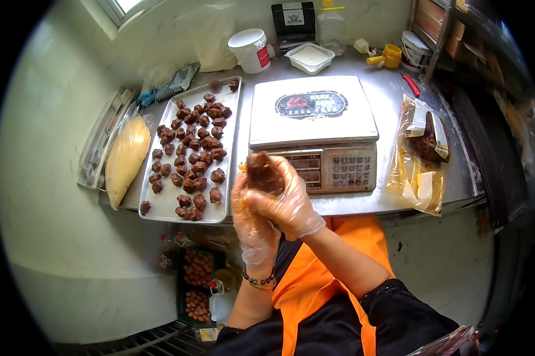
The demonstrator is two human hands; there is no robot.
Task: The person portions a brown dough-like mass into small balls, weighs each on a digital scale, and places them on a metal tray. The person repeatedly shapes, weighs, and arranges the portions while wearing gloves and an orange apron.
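Both my hands wear clear plastic gloves and are raised together in front of the digital scale. A lump of dark brown paste is held between them. My left hand supports it from the left and below; my right hand wraps its fingers around its right side. To the left lies a metal tray with many small, rough brown pieces spread over it. At the right, an opened yellow plastic wrapper bears a larger dark brown block with white paper on it.
A bag of pale yellow filling leans left of the tray. Along the wall stand a white bucket, a plastic tub of white powder and a clear bottle. A red-handled cutter lies near the shelf post. Egg crates sit below the table.
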